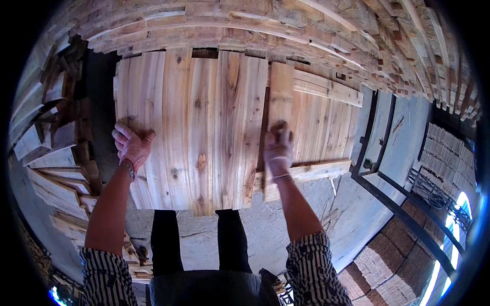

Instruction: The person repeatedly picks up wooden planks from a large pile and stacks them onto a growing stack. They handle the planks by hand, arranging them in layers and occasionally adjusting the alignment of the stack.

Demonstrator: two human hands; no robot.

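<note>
Side by side in front of me lie several pale wooden planks [201,117], lengthwise away from me, with knots and darker grain. My left hand [135,146], in a thin pinkish glove, rests at the outer edge of the leftmost planks, its thumb spread from the other fingers. To the right, my gloved right hand [278,152] is closed around a single narrow plank [280,89] and slightly smeared by motion. A dark gap separates that plank from the row on its left. The right fingertips are partly hard to make out.
Beneath and to the right lies another layer of planks [324,125], with crosswise slats [326,87]. Tall timber stacks [224,25] rise behind. Loose wood pieces [56,188] pile up on the left. A dark metal frame [403,219] and more stacked wood [385,265] stand right.
</note>
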